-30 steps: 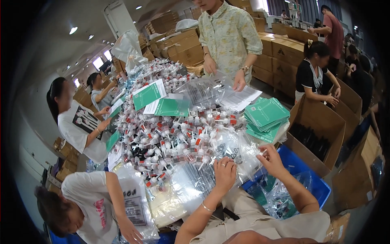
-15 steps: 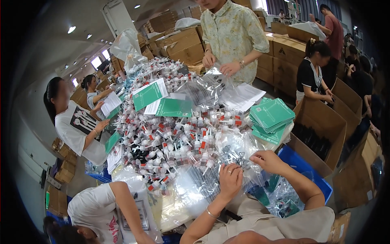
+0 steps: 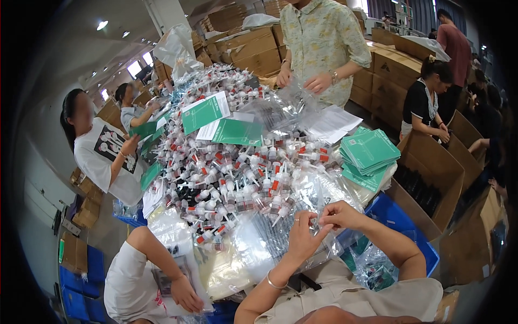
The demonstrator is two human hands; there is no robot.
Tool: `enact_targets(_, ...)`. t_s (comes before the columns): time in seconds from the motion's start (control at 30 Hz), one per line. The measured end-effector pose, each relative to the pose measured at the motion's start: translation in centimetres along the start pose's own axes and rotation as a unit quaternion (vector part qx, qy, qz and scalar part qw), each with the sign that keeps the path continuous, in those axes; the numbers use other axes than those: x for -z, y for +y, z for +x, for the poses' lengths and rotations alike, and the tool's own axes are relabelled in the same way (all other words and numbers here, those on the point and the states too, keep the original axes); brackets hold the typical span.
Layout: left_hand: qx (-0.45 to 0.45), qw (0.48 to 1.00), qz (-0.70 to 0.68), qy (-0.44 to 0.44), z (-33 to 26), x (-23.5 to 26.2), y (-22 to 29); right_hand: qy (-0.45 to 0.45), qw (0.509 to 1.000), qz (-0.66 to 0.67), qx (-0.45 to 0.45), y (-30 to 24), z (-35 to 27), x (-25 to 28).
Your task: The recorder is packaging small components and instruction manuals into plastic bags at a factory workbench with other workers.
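Close in front of my body, both my hands meet over the near edge of the piled table. My left hand, with a ring and a bracelet, is closed on a clear plastic bag. My right hand pinches at the same bag, its fingertips close to the left thumb. The bag's outline is hard to follow against the other shiny film. Just beyond lies a large heap of small clear bottles with white nozzle tips and red bands. Flat clear bags with dark contents lie left of my hands.
Green booklets are stacked at the right; more green booklets lie on the heap. A blue bin with bagged items stands by my right arm. Open cartons stand beyond it. Co-workers' hands work around the table.
My hands have come together, the left turning with its thumb toward the right. The near-left co-worker has leaned back, and the one opposite has shifted a clear bag. The whole view has shifted slightly.
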State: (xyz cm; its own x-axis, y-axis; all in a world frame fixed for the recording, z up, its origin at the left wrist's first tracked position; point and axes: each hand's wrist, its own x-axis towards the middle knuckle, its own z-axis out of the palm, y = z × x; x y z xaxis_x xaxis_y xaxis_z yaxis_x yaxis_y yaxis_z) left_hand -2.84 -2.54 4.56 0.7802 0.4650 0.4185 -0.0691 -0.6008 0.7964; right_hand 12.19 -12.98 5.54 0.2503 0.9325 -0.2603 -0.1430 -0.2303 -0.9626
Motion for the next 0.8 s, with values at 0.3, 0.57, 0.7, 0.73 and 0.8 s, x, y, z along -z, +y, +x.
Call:
enact_targets(0.3,0.130,0.988,-0.070,-0.048,-1.4,1.5,-2.0,-0.016,0.996,-0.039,0.080,1.5,2.3,-2.5)
enact_targets(0.57,0.277,0.905,-0.308,-0.094,-1.2,1.9,-3.4,0.019,0.974,-0.191,0.122,1.0,1.4,-3.8)
enact_targets(0.7,0.279,0.919,-0.264,-0.088,-1.0,1.6,-2.8,0.073,0.940,-0.283,0.175,1.5,1.6,-3.7)
enact_targets(0.73,0.251,0.944,-0.201,-0.080,-1.0,1.3,-3.1,0.072,0.940,-0.282,0.175,1.5,1.5,-3.9)
enact_targets(0.8,0.222,0.963,-0.135,-0.072,-1.0,1.0,-3.6,0.109,0.930,-0.288,0.200,1.3,1.0,-4.4)
